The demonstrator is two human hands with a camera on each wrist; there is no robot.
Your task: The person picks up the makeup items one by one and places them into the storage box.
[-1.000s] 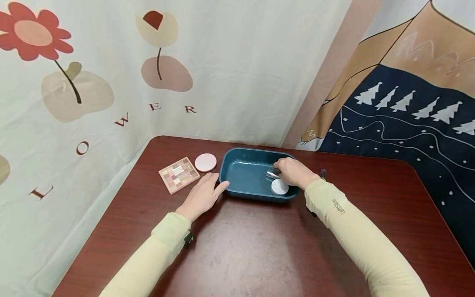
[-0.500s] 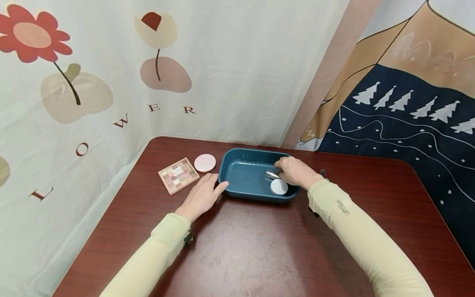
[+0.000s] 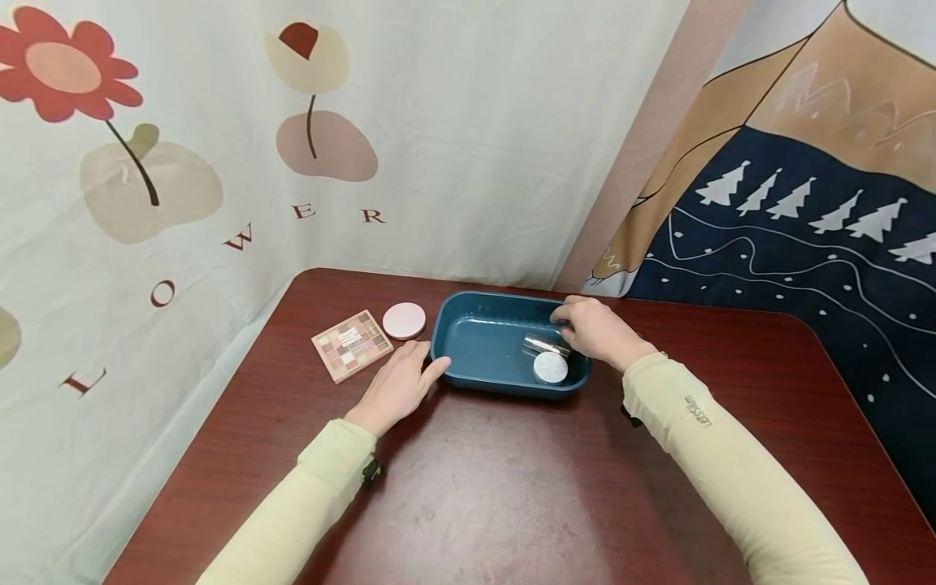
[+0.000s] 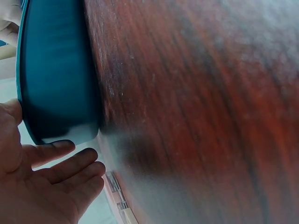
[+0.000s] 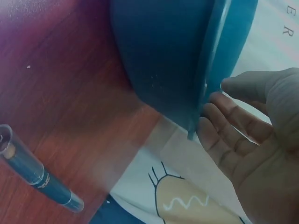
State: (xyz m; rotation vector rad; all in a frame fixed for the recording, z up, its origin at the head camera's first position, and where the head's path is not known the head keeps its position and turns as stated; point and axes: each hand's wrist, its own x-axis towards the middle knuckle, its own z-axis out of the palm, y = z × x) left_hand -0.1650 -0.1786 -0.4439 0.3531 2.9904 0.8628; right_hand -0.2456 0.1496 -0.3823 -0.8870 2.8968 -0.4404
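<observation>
A deep blue plastic tray [image 3: 478, 345] stands near the table's back edge. Inside, at its right end, lie a slim silver tube [image 3: 545, 345] and a round white-lidded jar [image 3: 550, 368]. My left hand [image 3: 395, 386] is at the tray's left end, its fingers straight and its thumb up by the rim. At the other end, my right hand [image 3: 598, 333] is over the rim with fingers loosely bent. The right wrist view shows nothing between the thumb and fingers of that hand [image 5: 254, 128].
Left of the tray lie an eyeshadow palette [image 3: 353, 345] and a round pink compact [image 3: 405, 320]. A clear-capped cosmetic tube [image 5: 42, 179] lies on the table right of the tray. Printed curtains [image 3: 468, 162] hang behind the table.
My right hand has drawn back to the right from the silver tube, which stays in the tray, now more visible. The left hand has not moved.
</observation>
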